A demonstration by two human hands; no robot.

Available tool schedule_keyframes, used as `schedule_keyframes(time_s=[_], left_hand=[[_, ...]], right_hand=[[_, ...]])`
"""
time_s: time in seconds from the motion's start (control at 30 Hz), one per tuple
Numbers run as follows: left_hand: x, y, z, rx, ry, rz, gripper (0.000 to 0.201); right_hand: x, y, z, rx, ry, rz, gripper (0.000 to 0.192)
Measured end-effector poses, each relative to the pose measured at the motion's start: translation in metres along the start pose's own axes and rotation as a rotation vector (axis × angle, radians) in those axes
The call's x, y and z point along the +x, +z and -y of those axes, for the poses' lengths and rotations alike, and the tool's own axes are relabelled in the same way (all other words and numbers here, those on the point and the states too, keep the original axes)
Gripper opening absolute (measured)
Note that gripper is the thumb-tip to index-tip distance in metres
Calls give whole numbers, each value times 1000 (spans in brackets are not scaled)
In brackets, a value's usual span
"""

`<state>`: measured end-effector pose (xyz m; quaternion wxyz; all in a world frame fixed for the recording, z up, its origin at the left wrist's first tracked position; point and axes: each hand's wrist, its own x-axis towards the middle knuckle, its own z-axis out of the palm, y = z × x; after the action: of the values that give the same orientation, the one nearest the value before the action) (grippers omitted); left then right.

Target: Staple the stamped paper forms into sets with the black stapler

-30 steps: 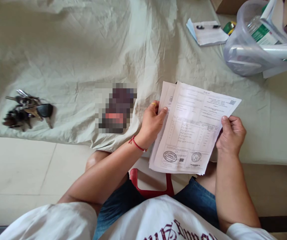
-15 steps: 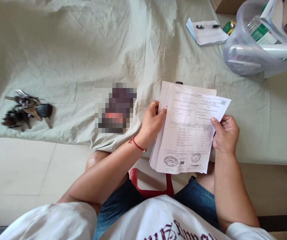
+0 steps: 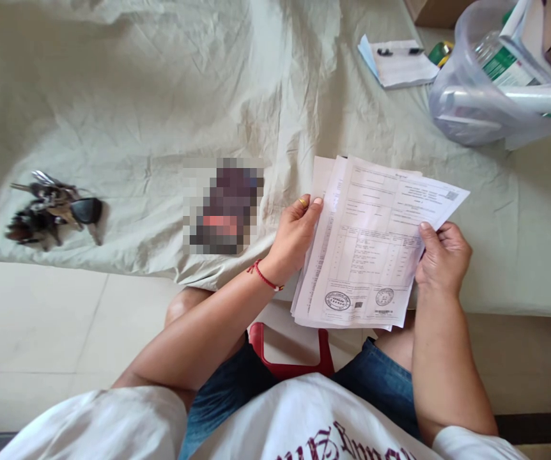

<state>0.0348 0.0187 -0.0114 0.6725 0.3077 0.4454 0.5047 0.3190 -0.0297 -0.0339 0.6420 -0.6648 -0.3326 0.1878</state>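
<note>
Top sheet (image 3: 376, 249) swung back right, fanned off stack (image 3: 321, 191) again. Left hand (image 3: 292, 236) pinches stack's left edge; right hand (image 3: 443, 259) clamps sheet's right edge. Papers above lap, near bed edge (image 3: 112, 265).

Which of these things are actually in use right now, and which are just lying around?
In use: papers, held by left hand and right hand.

Lying about: keys on the sheet, notepad with pen, plastic bag, red stool.
</note>
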Motion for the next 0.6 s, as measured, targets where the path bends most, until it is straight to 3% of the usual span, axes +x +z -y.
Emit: schedule_keyframes(time_s=[0.27,0.6], left_hand=[[2,-2,3,-23,-33,-12,32],[-1,-2,3,59,-43,5,19]], right_hand=[[6,-3,6,34,-38,-39,48],[-11,12,14,19,1,43,51]])
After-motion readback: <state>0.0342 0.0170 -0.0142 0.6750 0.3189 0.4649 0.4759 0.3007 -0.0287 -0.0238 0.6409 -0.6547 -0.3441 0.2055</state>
